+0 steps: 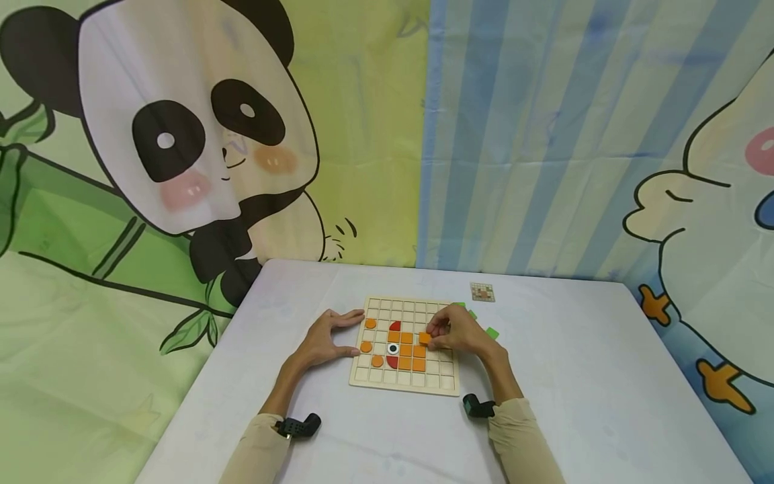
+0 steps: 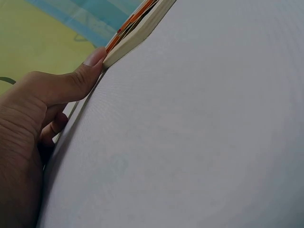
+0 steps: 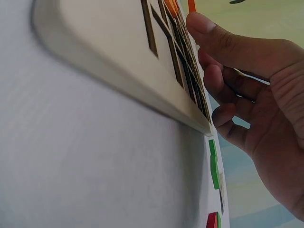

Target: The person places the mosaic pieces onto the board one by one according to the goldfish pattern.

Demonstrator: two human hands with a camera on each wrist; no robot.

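A wooden grid board [image 1: 404, 388] lies on the table, with orange square tiles, red quarter-round pieces, a black-and-white eye piece [image 1: 393, 349] and several orange discs [image 1: 377, 361] in its cells. At its left edge rests my left hand [image 1: 320, 339], thumb and fingers spread apart; the left wrist view shows the thumb [image 2: 88, 71] against the board's side. Above the board's right half, my right hand [image 1: 457, 331] pinches an orange square tile [image 1: 425, 339] between thumb and fingers. That tile is slightly tilted beside the other orange tiles. In the right wrist view, only an orange sliver shows past the thumb.
Green tiles [image 1: 492, 333] lie just beyond the board's right side. A small pattern card [image 1: 482, 292] is near the back edge of the white-covered table [image 1: 605, 376]. Behind hang cloths printed with a panda [image 1: 199, 121] and stripes. The right wrist view includes a red-and-green piece [image 3: 212, 220].
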